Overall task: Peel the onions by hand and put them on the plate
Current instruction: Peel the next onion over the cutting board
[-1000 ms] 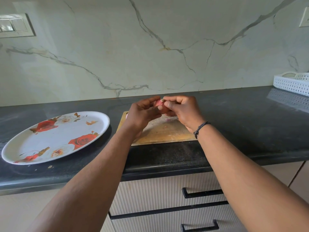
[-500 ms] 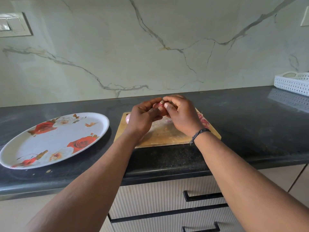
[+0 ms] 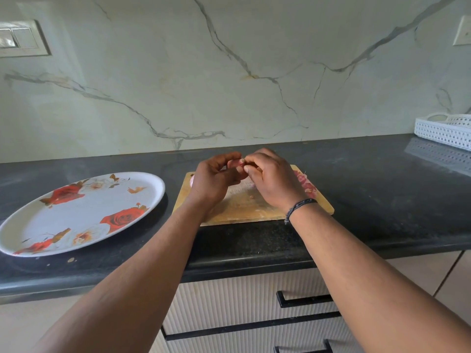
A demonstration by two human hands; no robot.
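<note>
**Peeling 1 onion over the board**

We hold 1 small onion (image 3: pixel 235 163) above the board's (image 3: pixel 244 207) far edge so skins drop there. Left hand (image 3: pixel 214 180) cups and grips it; right hand (image 3: pixel 274 179) pinches the skin at its tip to strip it. 1 more onion (image 3: pixel 191 180) peeks out at the board's left edge, peel pile (image 3: pixel 305 183) at the right. 1 plate (image 3: pixel 84 210) at the counter's left, 0 onions on it.

Glossy, speckled dark stone bench (image 3: pixel 356 200), worn matt wooden board (image 3: pixel 244 207), smooth shiny plate (image 3: pixel 158 184) printed with roses, polished marble wall (image 3: pixel 229 72).
</note>
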